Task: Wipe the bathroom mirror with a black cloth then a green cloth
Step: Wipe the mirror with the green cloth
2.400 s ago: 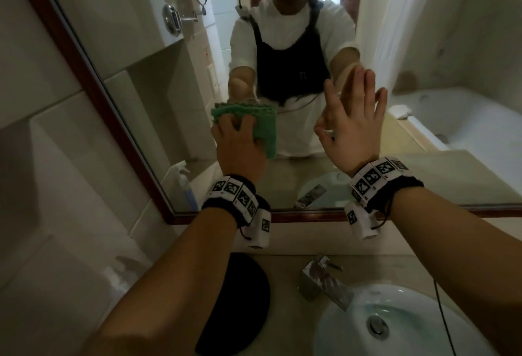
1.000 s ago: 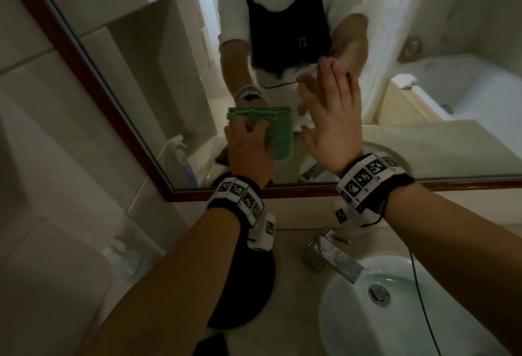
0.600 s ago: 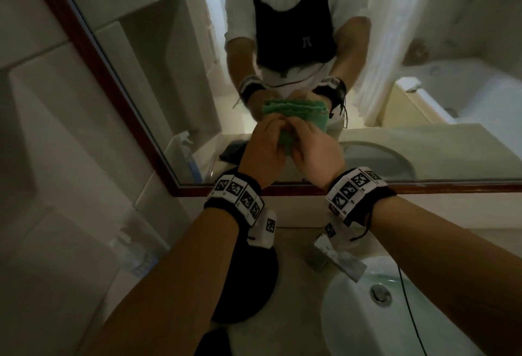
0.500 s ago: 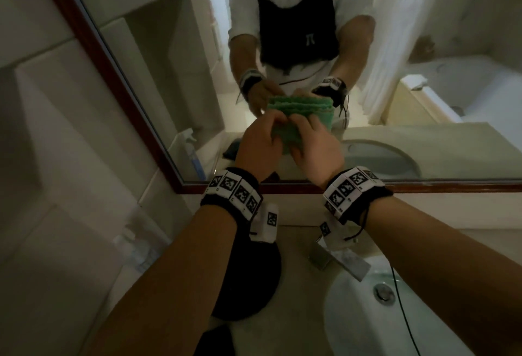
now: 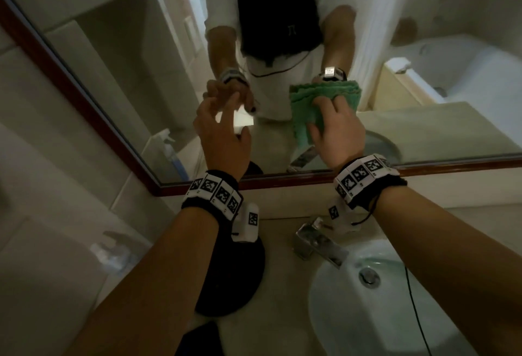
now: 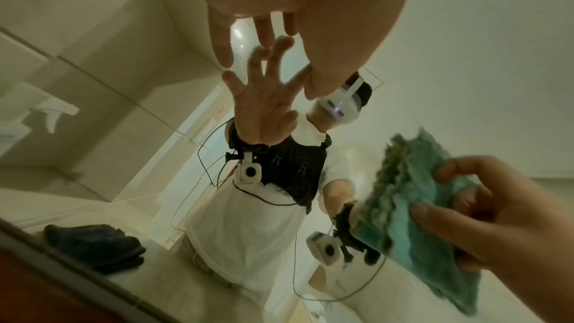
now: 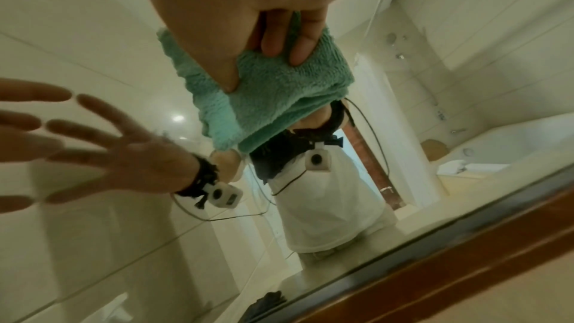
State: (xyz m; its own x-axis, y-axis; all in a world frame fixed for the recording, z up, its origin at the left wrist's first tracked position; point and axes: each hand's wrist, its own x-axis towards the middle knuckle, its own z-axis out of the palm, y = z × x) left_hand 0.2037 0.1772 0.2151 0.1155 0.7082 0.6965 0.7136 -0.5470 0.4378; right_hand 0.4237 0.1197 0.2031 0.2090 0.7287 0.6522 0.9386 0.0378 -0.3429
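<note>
My right hand point(image 5: 336, 126) grips the folded green cloth point(image 5: 305, 112) and holds it against the mirror point(image 5: 135, 73), low and right of centre. In the right wrist view its fingers point(image 7: 298, 41) dig into the green cloth point(image 7: 273, 97); the left wrist view shows the right hand point(image 6: 484, 208) curled around the cloth point(image 6: 413, 205). My left hand point(image 5: 223, 129) is empty, its fingers point(image 6: 264, 33) spread, with the fingertips point(image 7: 34, 95) at or just off the glass, left of the cloth. The black cloth point(image 5: 234, 271) lies on the counter under my left wrist.
The mirror's brown frame point(image 5: 84, 107) runs down the left and along the bottom. Below it are a chrome faucet point(image 5: 319, 242) and a white sink basin point(image 5: 367, 321). A spray bottle point(image 5: 113, 254) stands by the tiled wall on the left.
Both hands held the green cloth together at the glass; now my left hand has let go and moved left, and my right hand has taken the cloth to the right.
</note>
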